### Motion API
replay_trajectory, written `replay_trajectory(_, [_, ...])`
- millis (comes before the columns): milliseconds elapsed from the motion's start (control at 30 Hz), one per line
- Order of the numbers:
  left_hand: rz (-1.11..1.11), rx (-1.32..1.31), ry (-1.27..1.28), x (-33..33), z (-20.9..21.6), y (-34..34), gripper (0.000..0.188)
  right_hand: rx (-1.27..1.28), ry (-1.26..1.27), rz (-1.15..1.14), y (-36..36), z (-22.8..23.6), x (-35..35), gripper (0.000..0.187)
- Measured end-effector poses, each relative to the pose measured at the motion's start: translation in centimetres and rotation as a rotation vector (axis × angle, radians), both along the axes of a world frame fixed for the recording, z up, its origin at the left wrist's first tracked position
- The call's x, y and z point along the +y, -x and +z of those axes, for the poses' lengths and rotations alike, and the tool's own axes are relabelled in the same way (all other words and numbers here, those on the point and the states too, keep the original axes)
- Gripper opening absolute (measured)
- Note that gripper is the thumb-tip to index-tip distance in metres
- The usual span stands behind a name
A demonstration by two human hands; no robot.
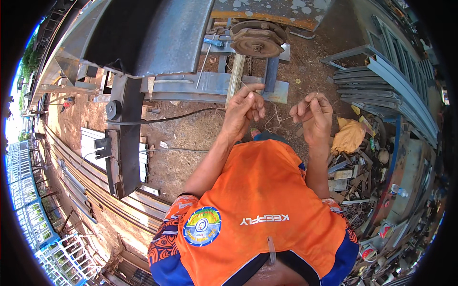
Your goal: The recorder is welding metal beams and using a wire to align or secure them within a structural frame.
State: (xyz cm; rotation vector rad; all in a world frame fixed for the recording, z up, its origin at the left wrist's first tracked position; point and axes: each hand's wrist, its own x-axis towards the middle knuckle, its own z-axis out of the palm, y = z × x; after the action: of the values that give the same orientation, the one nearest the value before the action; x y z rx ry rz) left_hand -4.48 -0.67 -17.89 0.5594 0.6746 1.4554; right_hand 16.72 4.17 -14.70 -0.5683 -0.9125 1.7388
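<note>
Both hands are closed on a thin, pale string (285, 118), which hangs slack and loosely looped in the gap between them, just in front of the person's orange shirt (248, 181). The left hand (244, 107) pinches it between thumb and fingers, with the forefinger reaching out to the right; the right hand (315, 114) is curled, fingertips drawn together on it, and a short bit sticks up above them. Just beyond the left hand stands a pale pole (235, 78), leading up toward a rusty wheel (257, 44). A wide metal bar (210, 86) lies crosswise behind the pole, and a tool with a blue handle (214, 43) is to the left of the wheel. A black cable (167, 117) runs from a dark metal post (128, 143) toward the left wrist, over the brown ground (176, 138). Near the right forearm lies a yellow cloth or bag (349, 136), which one I cannot tell, beside a heap of scrap (367, 174). Grey metal frames (381, 88) are stacked farther right.
</note>
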Motion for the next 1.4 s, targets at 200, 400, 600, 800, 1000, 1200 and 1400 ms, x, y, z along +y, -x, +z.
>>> replay_trajectory(200, [-0.039, 0.515, -0.272, 0.2, -2.5, -1.5, 0.023, -0.026, -0.094, -0.064, 1.2, 0.0, -0.2, 0.021])
replay_trajectory(400, [-0.324, 0.453, -0.114, -0.3, -2.6, -2.0, 0.015, -0.095, -0.100, -0.057, 0.8, 0.0, 0.0, 0.022])
replay_trajectory(600, [0.146, 0.660, 0.132, 1.0, -4.4, -0.7, 0.016, -0.132, -0.288, -0.154, 0.5, 0.5, -0.5, 0.026])
replay_trajectory(800, [0.369, 0.594, 0.136, 1.3, -1.9, -1.1, 0.015, -0.394, -0.574, -0.007, 1.7, 1.6, -2.0, 0.021])
replay_trajectory(1000, [0.394, 0.117, 0.132, 1.4, -0.2, 0.1, 0.012, -0.744, -0.693, 0.009, 2.5, 0.9, -2.8, 0.016])
replay_trajectory(1200, [0.494, 0.145, 0.133, 1.9, -0.6, 1.3, 0.014, -0.779, -0.712, -0.069, 2.0, 0.7, -2.6, 0.019])
replay_trajectory(1400, [0.512, 0.211, 0.078, 1.7, -0.2, 1.4, 0.013, -0.709, -0.409, -0.158, 2.2, -0.2, -2.9, 0.023])
